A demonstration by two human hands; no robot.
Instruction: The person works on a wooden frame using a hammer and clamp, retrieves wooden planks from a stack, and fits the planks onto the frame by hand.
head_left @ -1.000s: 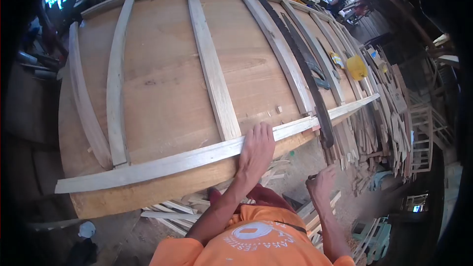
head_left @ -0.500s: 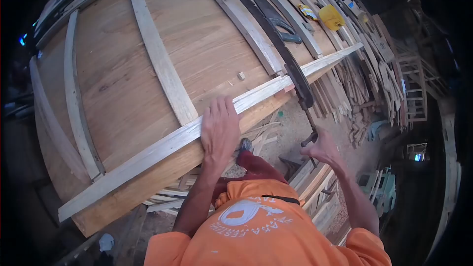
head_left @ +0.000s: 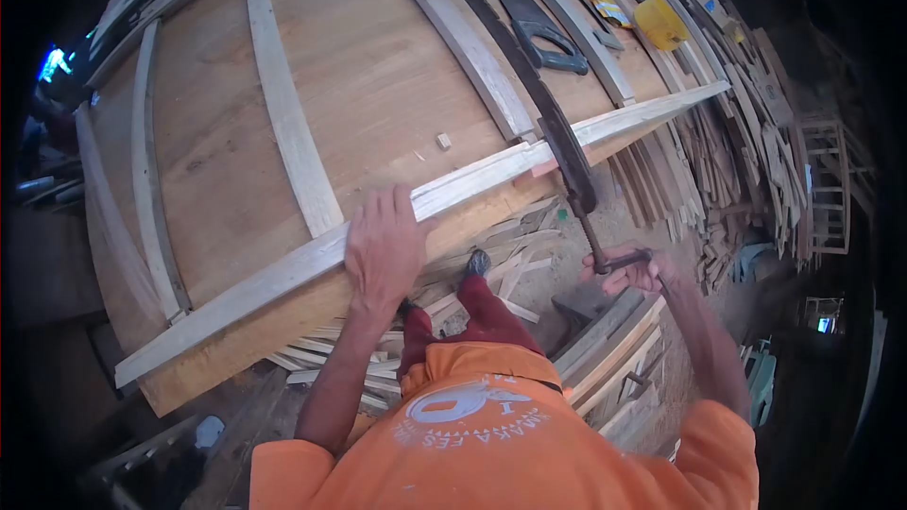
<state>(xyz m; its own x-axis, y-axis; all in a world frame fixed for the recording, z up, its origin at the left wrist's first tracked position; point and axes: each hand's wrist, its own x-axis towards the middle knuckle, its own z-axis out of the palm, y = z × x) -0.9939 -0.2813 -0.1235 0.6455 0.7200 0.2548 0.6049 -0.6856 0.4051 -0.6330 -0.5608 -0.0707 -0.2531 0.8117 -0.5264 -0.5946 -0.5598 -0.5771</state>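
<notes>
A long pale wooden strip (head_left: 255, 294) lies along the near edge of a plywood panel (head_left: 378, 76). Draped over this strip, my left hand (head_left: 385, 246) grips it with the fingers on top and the thumb out to the right. A dark, rusty bar clamp (head_left: 539, 99) with a notched bar runs across the panel, its screw end hanging past the near edge. My right hand (head_left: 624, 269) has its fingers around the clamp's crank handle, below the screw. A small reddish block (head_left: 543, 168) sits at the strip beside the clamp's jaw.
Several battens (head_left: 283, 123) cross the panel. A handsaw (head_left: 543, 38) lies right of the clamp, near a yellow container (head_left: 660, 23). Stacked boards (head_left: 756, 132) stand at the right. Loose offcuts (head_left: 520, 264) cover the floor by my feet, with timber (head_left: 614, 349) beside my right leg.
My right hand has turned the clamp's handle, which now points right instead of down-left. My left hand has slid slightly left along the strip. The view has shifted a little.
</notes>
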